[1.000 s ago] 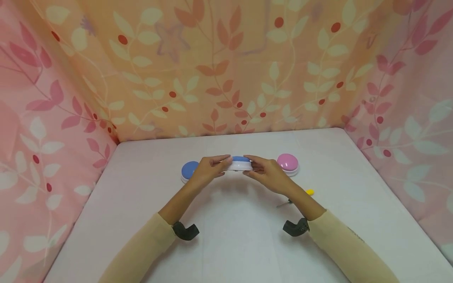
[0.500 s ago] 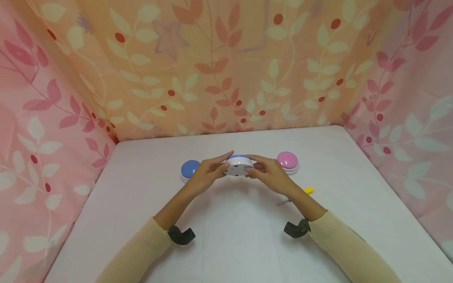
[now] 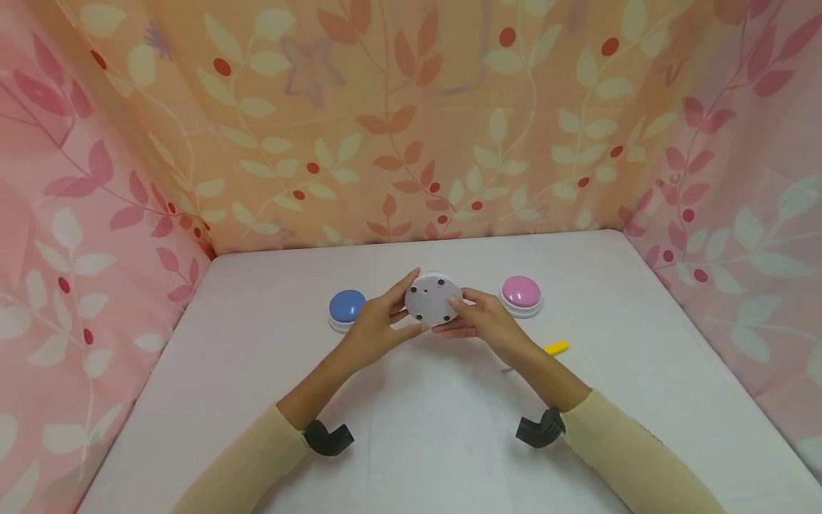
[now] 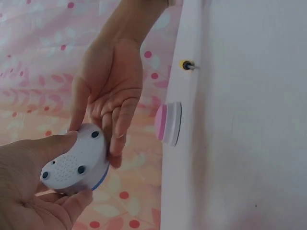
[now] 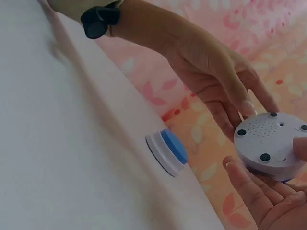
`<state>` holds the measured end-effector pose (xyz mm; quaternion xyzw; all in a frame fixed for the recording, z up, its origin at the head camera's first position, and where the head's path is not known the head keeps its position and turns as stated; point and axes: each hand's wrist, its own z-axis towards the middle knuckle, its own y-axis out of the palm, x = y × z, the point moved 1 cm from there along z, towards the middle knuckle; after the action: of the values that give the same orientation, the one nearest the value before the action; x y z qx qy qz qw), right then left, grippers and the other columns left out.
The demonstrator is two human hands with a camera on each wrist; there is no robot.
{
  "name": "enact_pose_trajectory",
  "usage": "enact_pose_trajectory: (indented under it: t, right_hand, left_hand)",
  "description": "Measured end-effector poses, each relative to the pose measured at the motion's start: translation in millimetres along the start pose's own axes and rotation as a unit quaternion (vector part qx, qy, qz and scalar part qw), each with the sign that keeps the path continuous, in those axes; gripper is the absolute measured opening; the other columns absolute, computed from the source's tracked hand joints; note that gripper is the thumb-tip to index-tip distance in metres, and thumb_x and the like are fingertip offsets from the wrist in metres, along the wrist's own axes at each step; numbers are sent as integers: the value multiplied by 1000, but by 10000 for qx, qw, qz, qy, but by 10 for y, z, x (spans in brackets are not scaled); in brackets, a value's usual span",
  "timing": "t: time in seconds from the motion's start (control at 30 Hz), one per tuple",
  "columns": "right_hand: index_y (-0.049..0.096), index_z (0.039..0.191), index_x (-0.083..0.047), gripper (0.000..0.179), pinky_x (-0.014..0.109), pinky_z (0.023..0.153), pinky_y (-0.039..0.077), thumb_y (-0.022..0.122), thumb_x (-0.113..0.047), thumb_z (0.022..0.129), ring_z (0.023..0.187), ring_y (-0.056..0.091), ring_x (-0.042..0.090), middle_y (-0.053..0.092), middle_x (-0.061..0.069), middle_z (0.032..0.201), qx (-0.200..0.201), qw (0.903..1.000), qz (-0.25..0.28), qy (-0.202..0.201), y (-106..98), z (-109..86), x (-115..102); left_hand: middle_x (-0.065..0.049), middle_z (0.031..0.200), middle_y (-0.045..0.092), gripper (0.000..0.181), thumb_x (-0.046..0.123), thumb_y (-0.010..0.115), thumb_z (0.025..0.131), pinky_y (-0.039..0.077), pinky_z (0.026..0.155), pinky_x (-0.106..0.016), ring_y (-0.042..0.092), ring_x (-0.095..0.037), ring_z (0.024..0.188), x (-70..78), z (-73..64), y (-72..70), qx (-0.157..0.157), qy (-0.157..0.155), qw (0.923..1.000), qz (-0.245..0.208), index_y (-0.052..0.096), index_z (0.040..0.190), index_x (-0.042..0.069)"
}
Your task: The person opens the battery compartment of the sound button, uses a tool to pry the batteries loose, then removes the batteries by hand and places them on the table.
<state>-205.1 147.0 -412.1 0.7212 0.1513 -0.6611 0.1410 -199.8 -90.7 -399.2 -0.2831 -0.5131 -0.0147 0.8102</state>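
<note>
Between both hands, raised over the table, a blue-and-white buzzer button [image 3: 429, 298] shows its white underside, with speaker holes and several dark round feet. My left hand [image 3: 375, 325] grips its left edge, fingers behind and thumb low at the rim. With the thumb pressed on the underside and fingers beneath, my right hand [image 3: 491, 321] holds the right side. The right wrist view shows a sliver of the blue dome [image 5: 287, 180] under the white base; the rest of the dome is hidden.
On the white table [image 3: 424, 442], a second blue buzzer button [image 3: 347, 307] stands left of the hands and a pink one [image 3: 521, 293] to the right. A screwdriver with a yellow handle [image 3: 557, 348] lies partly behind the right forearm. Floral curtains [image 3: 411, 143] enclose the table's back and sides.
The held buzzer button has been tipped from upright, with its blue dome on top, until its underside faces the head camera. The fingers of both hands have shifted around its rim.
</note>
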Motion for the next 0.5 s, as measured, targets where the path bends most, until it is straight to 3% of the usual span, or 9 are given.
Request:
enact_pose_trajectory:
  t: [0.13, 0.23, 0.33, 0.5]
  right_hand:
    - [43, 148, -5, 57, 49, 93, 54, 57, -38, 104, 107, 71, 37, 65, 25, 127, -109, 9954, 918, 241, 78, -34, -29]
    - [45, 145, 0, 57, 50, 93, 53, 56, -38, 105, 107, 70, 37, 68, 27, 122, -175, 9916, 1244, 307, 118, -65, -45]
    - [52, 139, 4, 55, 48, 90, 56, 58, -38, 104, 105, 71, 36, 71, 24, 117, -176, 9930, 1121, 338, 151, -97, -45]
    - [64, 128, 4, 51, 41, 85, 59, 62, -40, 101, 101, 73, 31, 75, 18, 109, -133, 9981, 417, 427, 191, -119, -11]
  left_hand:
    - [-6, 161, 38, 107, 3, 85, 80, 46, 104, -32, 43, -21, 142, 44, -6, 46, 89, 214, 9992, 312, 21, 162, 27]
    - [-4, 164, 32, 112, 1, 87, 78, 42, 107, -32, 37, -19, 146, 52, 4, 69, 139, 371, 9980, 486, 19, 163, 29]
    - [-5, 164, 31, 116, 7, 90, 75, 42, 109, -34, 37, -19, 147, 37, 20, 86, 225, 461, 9960, 735, 18, 163, 28]
    - [-5, 163, 35, 119, 23, 95, 69, 42, 110, -38, 43, -22, 143, -13, 43, 111, 343, 315, 9934, 1044, 23, 163, 22]
